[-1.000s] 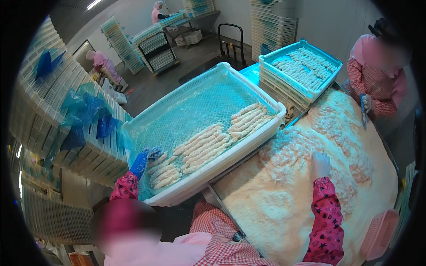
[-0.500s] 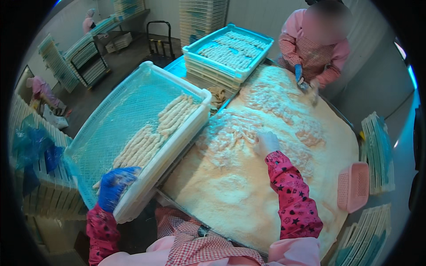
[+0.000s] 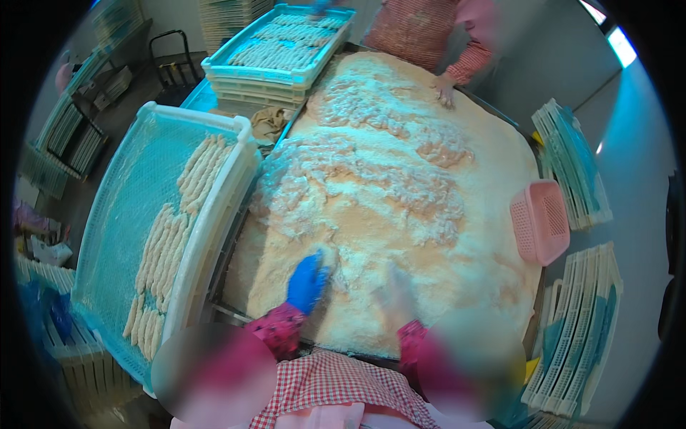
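My left hand (image 3: pixel 307 283), in a blue glove, is low over the near part of a table spread with pale crumbs (image 3: pixel 279 286). To its right is my right hand (image 3: pixel 395 300), in a whitish glove, just above or touching the crumbs. Motion smears the fingers of both hands, so I cannot make out anything held. Crumb-dusted pieces of raw meat (image 3: pixel 421 207) lie heaped beyond my hands. At my left stands a white tray (image 3: pixel 214 236) with blue-green mesh, holding rows of coated strips (image 3: pixel 163 250).
Across the table, a co-worker's hand (image 3: pixel 444 90) rests at the crumbs' edge; their blue-gloved hand (image 3: pixel 321 7) is over a far stacked tray (image 3: pixel 286 74) of strips. A brown cloth (image 3: pixel 270 124) lies between trays. A pink basket (image 3: pixel 541 223) and stacked trays (image 3: pixel 572 329) stand right.
My left hand has left the side tray and come over the crumbs. My right hand has drawn back toward me. More strips show in the near tray; the co-worker's blue-gloved hand reached the far tray.
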A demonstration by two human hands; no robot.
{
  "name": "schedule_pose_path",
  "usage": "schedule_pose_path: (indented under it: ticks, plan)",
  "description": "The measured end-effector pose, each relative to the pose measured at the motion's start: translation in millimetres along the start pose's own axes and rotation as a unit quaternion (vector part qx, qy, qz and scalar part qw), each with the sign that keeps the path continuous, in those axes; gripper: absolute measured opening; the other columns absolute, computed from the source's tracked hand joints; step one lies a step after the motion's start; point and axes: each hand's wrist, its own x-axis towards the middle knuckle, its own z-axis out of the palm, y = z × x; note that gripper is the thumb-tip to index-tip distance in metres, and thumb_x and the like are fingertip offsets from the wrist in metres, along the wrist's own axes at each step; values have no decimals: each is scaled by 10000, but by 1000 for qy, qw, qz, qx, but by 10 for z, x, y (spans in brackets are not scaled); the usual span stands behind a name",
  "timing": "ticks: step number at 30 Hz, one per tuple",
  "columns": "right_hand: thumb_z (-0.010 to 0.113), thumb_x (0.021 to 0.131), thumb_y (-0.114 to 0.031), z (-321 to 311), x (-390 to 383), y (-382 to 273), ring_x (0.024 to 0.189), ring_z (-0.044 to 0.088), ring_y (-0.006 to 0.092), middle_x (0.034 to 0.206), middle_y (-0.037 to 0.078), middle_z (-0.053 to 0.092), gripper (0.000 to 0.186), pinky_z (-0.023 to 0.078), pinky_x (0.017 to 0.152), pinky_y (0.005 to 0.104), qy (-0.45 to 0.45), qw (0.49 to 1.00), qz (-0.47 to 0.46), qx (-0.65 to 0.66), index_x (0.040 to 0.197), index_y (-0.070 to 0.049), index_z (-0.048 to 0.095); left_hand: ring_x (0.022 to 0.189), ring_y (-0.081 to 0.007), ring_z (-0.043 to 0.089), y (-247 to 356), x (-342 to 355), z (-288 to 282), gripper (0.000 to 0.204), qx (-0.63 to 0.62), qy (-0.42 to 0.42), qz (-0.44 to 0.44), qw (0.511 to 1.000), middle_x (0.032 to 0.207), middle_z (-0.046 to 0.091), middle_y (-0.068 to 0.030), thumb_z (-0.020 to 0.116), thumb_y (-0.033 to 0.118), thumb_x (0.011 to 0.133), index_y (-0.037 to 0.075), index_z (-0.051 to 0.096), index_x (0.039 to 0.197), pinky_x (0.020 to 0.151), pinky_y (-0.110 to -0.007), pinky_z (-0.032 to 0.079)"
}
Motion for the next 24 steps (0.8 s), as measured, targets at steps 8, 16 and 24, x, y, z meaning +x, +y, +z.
schedule_pose_path:
  ticks: [8,16,24]
  plan:
    - [700,676,-260,-154,-482,463,1172,399,360,1277,218,415,814,302,1002,428,76,986,123,-80,1329,6,292,968,-327,552,455,210,76,405,10,-288,10,957,1121,558,-148,547,94,762,85,525,1166,818,-398,457]
    - [647,738,-239,378,-8,301,1012,526,307,1082,163,551,546,411,893,384,2,977,-195,-90,1202,-17,464,955,-309,545,288,175,-111,336,221,-172,260,924,1066,573,-113,596,121,710,97,568,1044,837,-409,429]
    - [584,774,-126,-63,-45,240,862,599,263,943,105,619,256,479,702,358,264,943,-8,202,1029,-112,600,965,-333,553,249,184,-302,469,232,-102,276,927,1137,549,-150,599,68,694,88,524,1157,798,-389,462]
